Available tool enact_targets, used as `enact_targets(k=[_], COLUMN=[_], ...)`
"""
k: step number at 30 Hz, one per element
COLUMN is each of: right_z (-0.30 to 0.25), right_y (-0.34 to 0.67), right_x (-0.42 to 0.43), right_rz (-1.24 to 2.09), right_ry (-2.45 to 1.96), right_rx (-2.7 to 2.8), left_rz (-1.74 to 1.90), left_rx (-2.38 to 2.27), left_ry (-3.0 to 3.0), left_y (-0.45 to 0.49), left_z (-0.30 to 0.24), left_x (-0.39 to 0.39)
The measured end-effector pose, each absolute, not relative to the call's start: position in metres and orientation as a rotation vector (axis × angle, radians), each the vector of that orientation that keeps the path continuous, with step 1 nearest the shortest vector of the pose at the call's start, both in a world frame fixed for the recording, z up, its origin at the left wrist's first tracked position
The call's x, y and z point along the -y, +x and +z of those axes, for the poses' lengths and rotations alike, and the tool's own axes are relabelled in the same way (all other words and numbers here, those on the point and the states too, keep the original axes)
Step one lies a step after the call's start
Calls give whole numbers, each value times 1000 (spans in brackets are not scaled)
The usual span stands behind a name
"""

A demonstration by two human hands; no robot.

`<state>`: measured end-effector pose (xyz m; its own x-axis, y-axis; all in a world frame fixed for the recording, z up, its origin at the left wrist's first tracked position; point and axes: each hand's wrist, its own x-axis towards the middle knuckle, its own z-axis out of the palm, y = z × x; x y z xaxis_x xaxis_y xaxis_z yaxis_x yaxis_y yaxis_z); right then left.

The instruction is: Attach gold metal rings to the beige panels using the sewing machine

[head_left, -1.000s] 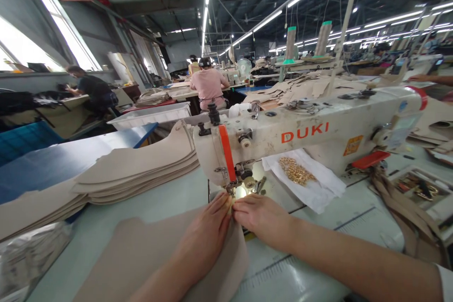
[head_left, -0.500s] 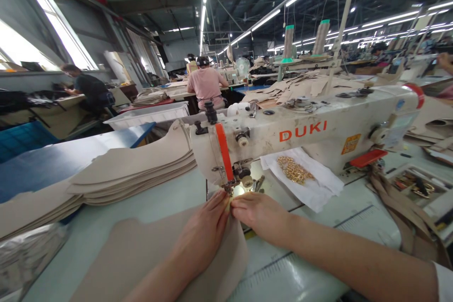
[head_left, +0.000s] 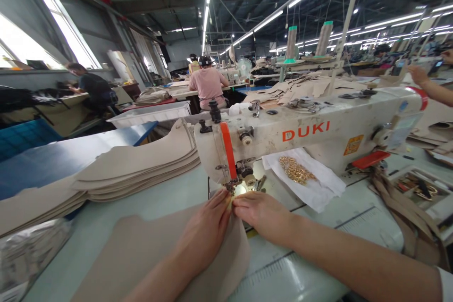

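A white DUKI sewing machine (head_left: 304, 134) stands on the pale table (head_left: 163, 196). A beige cut piece of material (head_left: 141, 250) lies in front of it, its far edge under the needle. My left hand (head_left: 207, 231) lies flat on this piece, fingers stretched toward the presser foot (head_left: 233, 184). My right hand (head_left: 264, 217) rests beside it, fingertips pressed together at the piece's edge just below the needle. What the fingertips pinch is hidden.
A stack of beige cut pieces (head_left: 138, 165) lies at left. Gold metal rings (head_left: 296, 171) sit on white cloth (head_left: 313, 184) under the machine arm. Beige straps (head_left: 406, 214) and a parts tray (head_left: 421, 188) are at right. Other people work at tables behind.
Both hands stay at the needle with almost no movement. The view shifted slightly. Another person's hand at the far right has moved.
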<state>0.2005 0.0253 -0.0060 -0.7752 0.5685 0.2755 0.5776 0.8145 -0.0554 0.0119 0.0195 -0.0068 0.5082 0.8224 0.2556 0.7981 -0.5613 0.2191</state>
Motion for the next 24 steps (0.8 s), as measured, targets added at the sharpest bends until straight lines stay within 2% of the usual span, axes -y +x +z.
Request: enact_targets(k=[24], right_z=[-8], right_y=[202], right_x=[-26], right_rz=[-12], right_ry=[-863], right_rx=[2704], left_rz=[518], left_rx=[-1439], left_ry=[2671], left_y=[17], left_z=[-1], left_x=[-18])
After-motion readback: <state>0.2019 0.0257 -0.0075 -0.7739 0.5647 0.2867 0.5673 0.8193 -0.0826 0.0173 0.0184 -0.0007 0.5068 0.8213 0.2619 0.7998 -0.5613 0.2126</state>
